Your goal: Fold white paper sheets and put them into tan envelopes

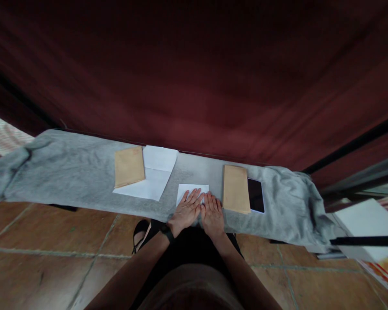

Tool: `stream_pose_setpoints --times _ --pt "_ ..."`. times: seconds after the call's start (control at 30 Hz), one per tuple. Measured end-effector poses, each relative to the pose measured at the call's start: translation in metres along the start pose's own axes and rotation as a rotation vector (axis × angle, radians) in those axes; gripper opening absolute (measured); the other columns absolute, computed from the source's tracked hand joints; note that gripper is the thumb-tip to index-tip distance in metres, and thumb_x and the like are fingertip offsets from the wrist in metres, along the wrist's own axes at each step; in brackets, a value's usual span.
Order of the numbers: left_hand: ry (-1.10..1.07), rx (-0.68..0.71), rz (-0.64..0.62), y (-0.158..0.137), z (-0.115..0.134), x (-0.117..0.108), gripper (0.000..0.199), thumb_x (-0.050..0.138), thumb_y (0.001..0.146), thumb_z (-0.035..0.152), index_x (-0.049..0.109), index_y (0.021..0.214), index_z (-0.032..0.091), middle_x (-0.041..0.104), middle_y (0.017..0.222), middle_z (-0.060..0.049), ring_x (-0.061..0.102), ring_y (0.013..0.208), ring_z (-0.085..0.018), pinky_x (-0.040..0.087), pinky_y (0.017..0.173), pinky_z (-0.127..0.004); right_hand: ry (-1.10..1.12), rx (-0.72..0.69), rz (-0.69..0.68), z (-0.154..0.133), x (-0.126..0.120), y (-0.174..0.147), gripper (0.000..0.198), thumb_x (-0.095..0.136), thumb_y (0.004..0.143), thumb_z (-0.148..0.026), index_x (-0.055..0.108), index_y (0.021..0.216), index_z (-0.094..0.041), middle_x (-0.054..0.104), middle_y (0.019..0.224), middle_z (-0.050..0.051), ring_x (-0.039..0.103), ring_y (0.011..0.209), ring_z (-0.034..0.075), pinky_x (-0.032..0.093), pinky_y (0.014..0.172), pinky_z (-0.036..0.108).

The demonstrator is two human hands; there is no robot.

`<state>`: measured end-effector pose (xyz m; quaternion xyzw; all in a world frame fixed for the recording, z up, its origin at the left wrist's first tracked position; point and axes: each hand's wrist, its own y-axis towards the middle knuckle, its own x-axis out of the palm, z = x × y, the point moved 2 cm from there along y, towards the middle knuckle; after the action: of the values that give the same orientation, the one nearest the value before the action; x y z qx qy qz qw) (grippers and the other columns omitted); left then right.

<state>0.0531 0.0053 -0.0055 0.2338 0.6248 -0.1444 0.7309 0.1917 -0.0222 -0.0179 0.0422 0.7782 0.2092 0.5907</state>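
Observation:
A small white sheet of paper, apparently folded, lies flat in front of me on the grey cloth. Across its lower part rests my left hand, flat, fingers stretched out, with a dark band on the wrist. My right hand lies beside it, also flat, its fingers over the paper's right edge and the thumbs close together. Neither hand grips anything. To the left, a brown envelope sits partly on a larger creased white sheet. On the right lie more brown envelopes, seemingly stacked.
A phone with a dark screen lies right of the brown envelopes. The grey cloth covers a long narrow surface. Dark red fabric hangs behind it. White boards or sheets stand at the far right, near a black bar.

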Motion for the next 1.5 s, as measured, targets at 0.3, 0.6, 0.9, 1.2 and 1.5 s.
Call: stream_pose_setpoints --times 0.3,0.6,0.9,1.2,1.5 --pt "0.001 -0.130 0.027 0.019 -0.005 0.004 0.052 0.027 0.102 0.032 0.039 0.151 0.017 0.035 0.159 -0.008 0.028 0.149 -0.020 0.017 0.123 -0.045 -0.021 0.019 -0.039 -0.001 0.001 0.002 0.049 0.035 0.102 -0.026 0.046 0.146 -0.009 0.045 0.152 0.015 0.042 0.140 0.028 0.029 0.117 0.047" --pt "0.048 -0.247 0.062 0.012 -0.020 0.004 0.056 0.026 0.102 0.036 0.037 0.151 0.011 0.036 0.158 -0.013 0.027 0.149 -0.023 0.019 0.122 -0.046 0.002 0.017 -0.006 0.001 0.003 0.001 0.051 0.037 0.102 -0.028 0.041 0.149 -0.008 0.046 0.151 0.016 0.044 0.138 0.028 0.031 0.116 0.048" --pt "0.099 -0.373 0.122 -0.010 -0.038 0.001 0.059 0.026 0.101 0.037 0.037 0.151 0.008 0.040 0.155 -0.015 0.034 0.146 -0.026 0.025 0.121 -0.045 0.026 0.021 0.015 0.001 0.003 0.001 0.051 0.038 0.102 -0.029 0.041 0.150 -0.010 0.045 0.151 0.016 0.044 0.139 0.027 0.032 0.116 0.048" --pt "0.119 -0.371 0.127 -0.014 -0.039 -0.001 0.059 0.028 0.099 0.033 0.036 0.151 0.008 0.041 0.155 -0.016 0.034 0.146 -0.026 0.025 0.120 -0.047 0.121 -0.023 -0.079 -0.022 0.008 0.040 0.051 0.027 0.105 -0.034 0.047 0.145 -0.008 0.046 0.151 0.013 0.040 0.143 0.023 0.032 0.118 0.042" --pt "0.170 -0.355 0.063 -0.016 -0.040 0.000 0.059 0.030 0.093 0.017 0.037 0.151 0.009 0.039 0.156 -0.014 0.031 0.147 -0.024 0.023 0.121 -0.045 0.171 -0.113 -0.194 -0.048 0.027 0.059 0.053 0.025 0.106 -0.037 0.041 0.149 -0.013 0.041 0.155 0.009 0.035 0.145 0.020 0.027 0.121 0.041"
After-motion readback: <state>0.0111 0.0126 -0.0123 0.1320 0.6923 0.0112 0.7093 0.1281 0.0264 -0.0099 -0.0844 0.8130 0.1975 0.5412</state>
